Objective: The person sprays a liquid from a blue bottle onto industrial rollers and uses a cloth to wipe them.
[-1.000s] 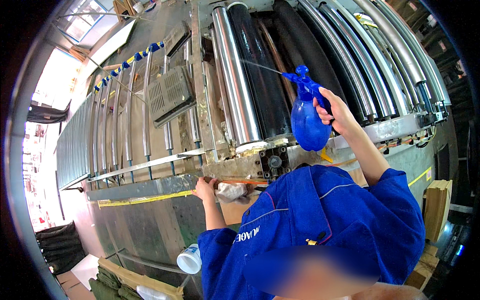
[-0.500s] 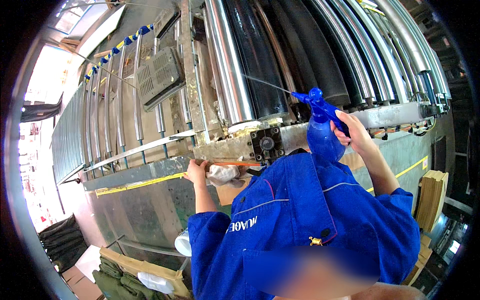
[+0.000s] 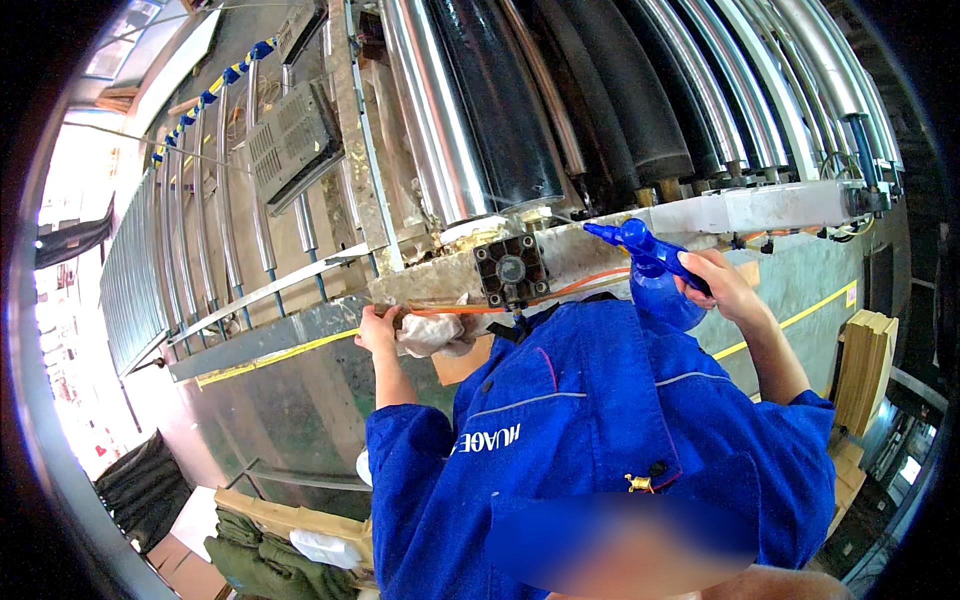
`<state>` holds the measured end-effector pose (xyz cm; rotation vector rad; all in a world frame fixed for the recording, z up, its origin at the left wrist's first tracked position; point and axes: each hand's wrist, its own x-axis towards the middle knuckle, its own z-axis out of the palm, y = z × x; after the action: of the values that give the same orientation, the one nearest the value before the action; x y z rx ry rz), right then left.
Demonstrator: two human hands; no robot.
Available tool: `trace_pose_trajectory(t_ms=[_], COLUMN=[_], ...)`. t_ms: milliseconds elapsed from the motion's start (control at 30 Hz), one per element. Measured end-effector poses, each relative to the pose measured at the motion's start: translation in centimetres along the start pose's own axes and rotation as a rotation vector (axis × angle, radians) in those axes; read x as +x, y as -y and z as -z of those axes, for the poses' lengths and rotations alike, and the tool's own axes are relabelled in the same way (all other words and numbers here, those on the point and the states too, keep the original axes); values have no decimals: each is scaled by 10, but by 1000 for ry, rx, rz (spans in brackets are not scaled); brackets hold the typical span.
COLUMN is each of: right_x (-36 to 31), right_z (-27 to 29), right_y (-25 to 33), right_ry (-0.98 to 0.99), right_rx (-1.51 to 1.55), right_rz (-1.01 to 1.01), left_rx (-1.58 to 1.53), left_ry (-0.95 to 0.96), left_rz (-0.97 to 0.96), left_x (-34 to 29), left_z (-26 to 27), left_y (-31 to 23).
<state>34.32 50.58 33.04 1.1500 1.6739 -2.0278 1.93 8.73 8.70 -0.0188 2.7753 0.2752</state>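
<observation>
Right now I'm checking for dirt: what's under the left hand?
A crumpled pale rag lies under the left hand, pressed against the machine frame's edge. The surface beneath the rag is covered.

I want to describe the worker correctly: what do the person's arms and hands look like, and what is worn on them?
Both hands are bare, without gloves: the left hand and the right hand. The forearms are uncovered too. The person wears a bright blue work jacket with short sleeves ending near the elbows, thin light piping across it and white lettering near the left sleeve.
</observation>
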Motion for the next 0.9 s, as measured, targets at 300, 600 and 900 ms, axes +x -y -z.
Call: trace_pose_trajectory(t_ms=[300, 600, 900], right_x=[0, 8, 7], right_z=[17, 19, 25], right_y=[-3, 4, -8], right_ry=[47, 87, 21], right_rx=[-81, -126, -88], right_rz=[-46, -69, -48], left_rx=[18, 22, 75], left_ry=[26, -18, 53], left_rz=[-7, -33, -12], left_x=[16, 24, 10], left_z=[-14, -23, 3], left_y=[13, 22, -1])
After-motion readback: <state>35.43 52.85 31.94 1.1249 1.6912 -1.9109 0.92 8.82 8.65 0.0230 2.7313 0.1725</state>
